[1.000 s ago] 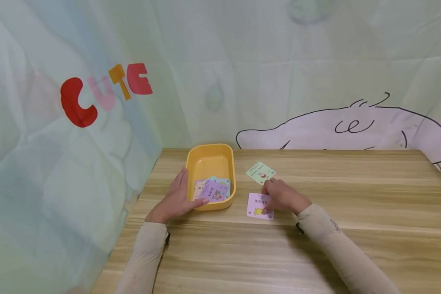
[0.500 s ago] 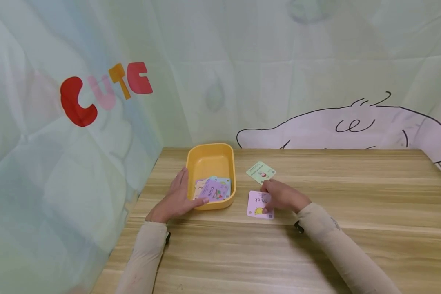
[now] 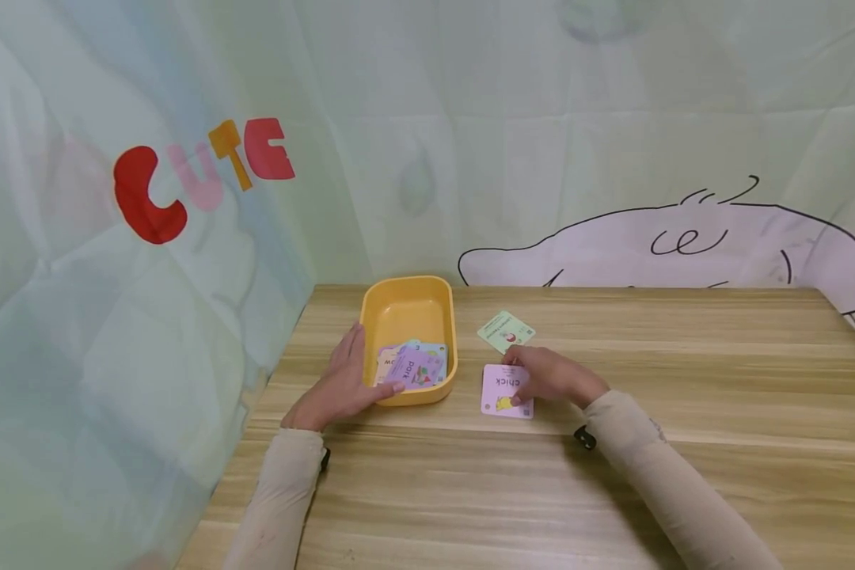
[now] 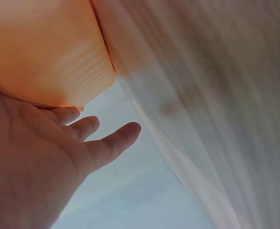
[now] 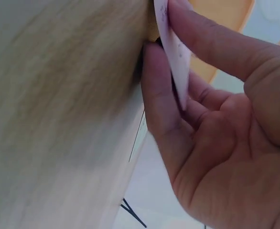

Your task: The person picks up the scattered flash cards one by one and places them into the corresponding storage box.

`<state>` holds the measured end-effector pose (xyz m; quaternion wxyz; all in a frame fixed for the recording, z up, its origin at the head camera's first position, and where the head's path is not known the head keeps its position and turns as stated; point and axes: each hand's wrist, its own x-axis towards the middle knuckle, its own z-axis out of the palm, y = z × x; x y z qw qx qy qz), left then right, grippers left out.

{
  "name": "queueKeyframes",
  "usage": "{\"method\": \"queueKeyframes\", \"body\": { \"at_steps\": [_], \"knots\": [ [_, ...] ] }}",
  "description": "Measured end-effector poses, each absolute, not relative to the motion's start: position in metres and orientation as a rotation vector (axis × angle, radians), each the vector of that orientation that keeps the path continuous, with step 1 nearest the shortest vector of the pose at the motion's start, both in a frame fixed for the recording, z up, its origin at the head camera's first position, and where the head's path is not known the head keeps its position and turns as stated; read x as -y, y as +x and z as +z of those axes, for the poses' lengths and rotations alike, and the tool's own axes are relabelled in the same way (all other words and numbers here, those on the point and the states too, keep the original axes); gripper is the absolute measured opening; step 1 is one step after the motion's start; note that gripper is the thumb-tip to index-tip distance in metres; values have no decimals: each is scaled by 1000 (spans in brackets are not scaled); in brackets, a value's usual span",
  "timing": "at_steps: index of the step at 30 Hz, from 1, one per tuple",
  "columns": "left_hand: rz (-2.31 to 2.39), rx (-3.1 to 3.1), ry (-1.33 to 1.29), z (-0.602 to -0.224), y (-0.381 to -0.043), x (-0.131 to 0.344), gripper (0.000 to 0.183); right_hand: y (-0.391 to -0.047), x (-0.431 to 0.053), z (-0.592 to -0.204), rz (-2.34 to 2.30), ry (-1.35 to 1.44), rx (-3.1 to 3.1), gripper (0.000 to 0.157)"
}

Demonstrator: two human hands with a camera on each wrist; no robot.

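My right hand (image 3: 556, 375) pinches a purple "chick" card (image 3: 497, 385) between thumb and fingers, right of the yellow tray (image 3: 408, 321). In the right wrist view the card (image 5: 177, 62) stands edge-on, lifted off the table, with the thumb on one face and fingers behind it. My left hand (image 3: 333, 389) rests against the tray's left side, thumb lying over the near rim. From the left wrist its fingers (image 4: 112, 145) look extended, beside the tray wall (image 4: 44, 52). Inside the tray's near end lie several cards, a purple "park" card (image 3: 412, 368) on top.
Just beyond the right hand a green card (image 3: 502, 328) lies on the wooden table (image 3: 684, 356). Printed cloth hangs along the back (image 3: 577, 158) and left side (image 3: 50, 317), close by the tray's far end.
My right hand has raised the "chick" card slightly, and it sits a little farther back in the head view. The left hand, tray and green card stay in place.
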<state>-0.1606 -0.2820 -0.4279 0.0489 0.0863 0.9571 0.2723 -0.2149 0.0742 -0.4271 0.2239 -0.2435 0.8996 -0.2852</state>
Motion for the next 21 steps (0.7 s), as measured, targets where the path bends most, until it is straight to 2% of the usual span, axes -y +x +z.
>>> {"method": "queueKeyframes", "body": {
  "at_steps": [10, 21],
  "knots": [
    [831, -2906, 243, -426, -160, 281, 132, -218, -79, -429, -881, -730, -2344, 16],
    [839, -2899, 235, -427, -159, 282, 133, -219, -84, -425, -1080, -725, -2235, 14]
  ]
}}
